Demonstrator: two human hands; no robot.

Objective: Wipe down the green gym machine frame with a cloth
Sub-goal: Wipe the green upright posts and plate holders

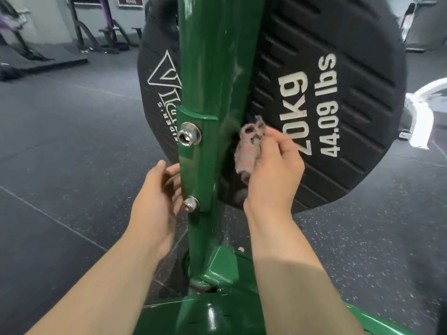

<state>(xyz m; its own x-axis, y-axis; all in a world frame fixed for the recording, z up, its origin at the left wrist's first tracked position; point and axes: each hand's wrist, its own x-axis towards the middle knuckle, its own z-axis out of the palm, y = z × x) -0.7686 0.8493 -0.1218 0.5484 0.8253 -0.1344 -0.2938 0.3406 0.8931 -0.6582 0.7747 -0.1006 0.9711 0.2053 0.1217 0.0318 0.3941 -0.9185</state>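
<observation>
Mid-wipe: the right hand point(273, 175) grips the bunched cloth point(249, 151), seemingly against the green frame point(215, 68), the left hand point(157, 189) relaxed open beside it; next, rub along the post.

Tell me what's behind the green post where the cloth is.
A black weight plate sits behind the green post. The right hand holds the cloth between them. The post covers the plate's middle, so its mount can't be seen.

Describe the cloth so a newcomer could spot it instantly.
Find the green upright post in front of the black 20kg weight plate. Just right of it, the right hand holds the cloth: a crumpled grey-pink wad, the only soft thing there.
</observation>
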